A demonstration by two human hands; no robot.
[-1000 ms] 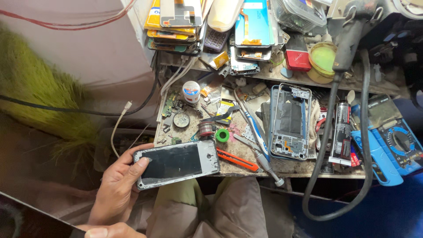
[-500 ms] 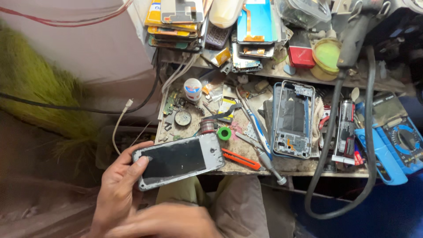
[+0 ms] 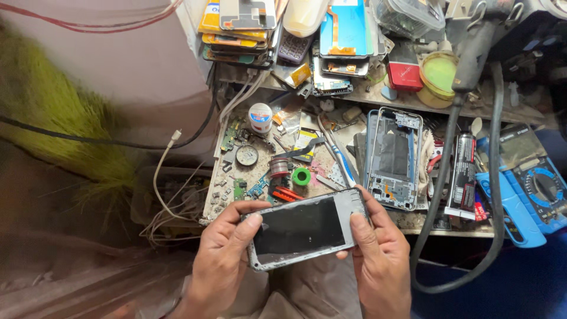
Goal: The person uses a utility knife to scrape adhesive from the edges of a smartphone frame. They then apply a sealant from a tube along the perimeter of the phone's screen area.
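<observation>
Phone (image 3: pixel 304 229) with dark screen and silver frame: held in both my hands, screen up, lying crosswise over my lap at the near edge of the workbench (image 3: pixel 413 220). My left hand (image 3: pixel 223 260) is closed on its left end, thumb pressed on the glass near that corner, fingers curled under. My right hand (image 3: pixel 381 260) is closed on its right end, thumb laid along the right border. Just beyond my grip: red-handled cutters (image 3: pixel 287 194), a green tape roll (image 3: pixel 301 176) and a solder spool (image 3: pixel 279 166). Beyond my right hand lies an opened phone chassis (image 3: pixel 394 158). Well to the right of my grip lies a blue multimeter (image 3: pixel 540 189). A white cable (image 3: pixel 162 177) hangs left of my left hand
</observation>
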